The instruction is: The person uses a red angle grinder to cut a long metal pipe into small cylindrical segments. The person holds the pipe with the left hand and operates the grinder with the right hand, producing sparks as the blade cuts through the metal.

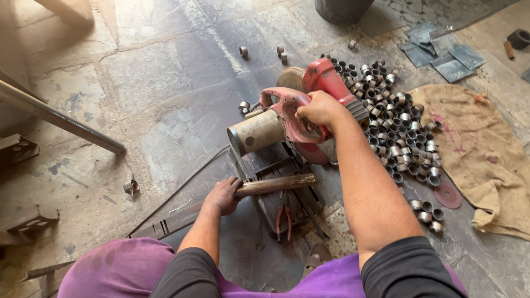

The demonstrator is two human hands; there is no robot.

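Note:
My right hand grips the handle of a red chop saw that sits on the stone floor in front of me. The saw's tan motor housing points left. My left hand is closed around a rusty metal pipe that lies across the saw's dark base, under the blade guard. Red-handled pliers lie on the base just below the pipe.
A heap of several short cut metal rings spreads right of the saw, beside a burlap sack. A long steel tube slants in from the left. A worn cutting disc, loose rings and grey metal sheets lie around.

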